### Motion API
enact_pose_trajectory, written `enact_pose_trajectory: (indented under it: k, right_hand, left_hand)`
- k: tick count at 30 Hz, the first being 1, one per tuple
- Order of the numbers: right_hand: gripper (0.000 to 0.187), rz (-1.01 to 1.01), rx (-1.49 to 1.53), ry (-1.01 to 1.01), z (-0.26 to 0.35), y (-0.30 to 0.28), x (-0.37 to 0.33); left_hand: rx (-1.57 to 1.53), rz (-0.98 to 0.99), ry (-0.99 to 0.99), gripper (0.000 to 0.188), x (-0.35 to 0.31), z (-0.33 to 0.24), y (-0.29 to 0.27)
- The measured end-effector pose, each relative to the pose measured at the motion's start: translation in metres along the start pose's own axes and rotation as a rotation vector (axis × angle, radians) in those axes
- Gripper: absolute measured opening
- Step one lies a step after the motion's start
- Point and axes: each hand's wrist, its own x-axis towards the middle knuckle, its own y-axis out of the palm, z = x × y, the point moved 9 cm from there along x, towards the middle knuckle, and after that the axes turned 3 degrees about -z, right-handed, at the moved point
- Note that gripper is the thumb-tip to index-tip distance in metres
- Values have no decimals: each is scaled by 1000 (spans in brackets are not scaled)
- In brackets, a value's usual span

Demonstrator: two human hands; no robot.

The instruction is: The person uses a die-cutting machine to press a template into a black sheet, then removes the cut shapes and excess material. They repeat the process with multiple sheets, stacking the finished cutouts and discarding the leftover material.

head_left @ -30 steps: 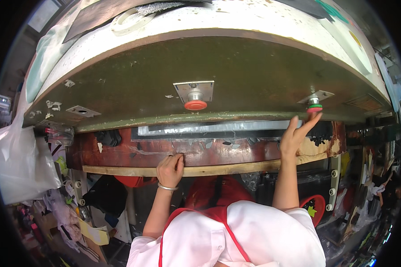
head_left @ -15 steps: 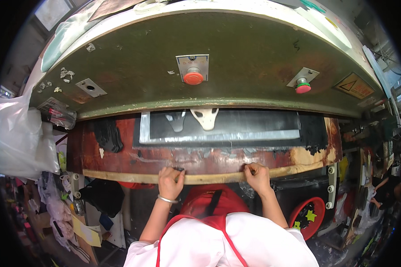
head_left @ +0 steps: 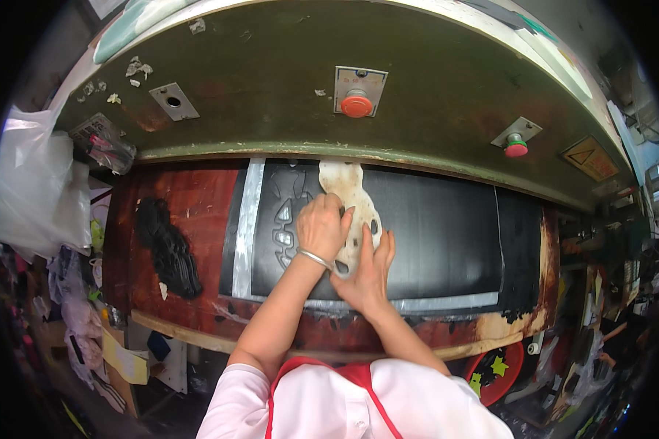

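Note:
On a black sheet lies a cream, brown-stained, sole-shaped cutting die with several holes; its far end reaches the press edge. My left hand, a bracelet on its wrist, has its fingers curled at the die's left side. Holding the near right edge is my right hand, its thumb on top and its fingers along the side. Both hands partly cover the die's near half. Just left of it the sheet bears a cut outline with openings of similar shape.
The sheet rests on a dark red board beneath a green press with a red button and another red button on a green base. Stacked black pieces lie left. A red tub stands below, right.
Both hands have left the board's front wooden edge and moved forward onto the cutting die. More of the board, sheet and die now shows out from under the press. The view has shifted.

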Motion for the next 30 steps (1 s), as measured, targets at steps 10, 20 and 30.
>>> enact_pose_trajectory:
  k: [10,20,30]
  right_hand:
    - [96,-25,115,32,2,-16,-47]
    - [92,167,1246,563,-40,-42,-32]
    - [82,124,1503,674,-61,-56,-22]
  left_hand:
    - [-862,106,-485,10,-92,55,-44]
    - [-605,393,-275,28,-136,-16,-29]
    - [-558,624,-384,36,-149,-18,5]
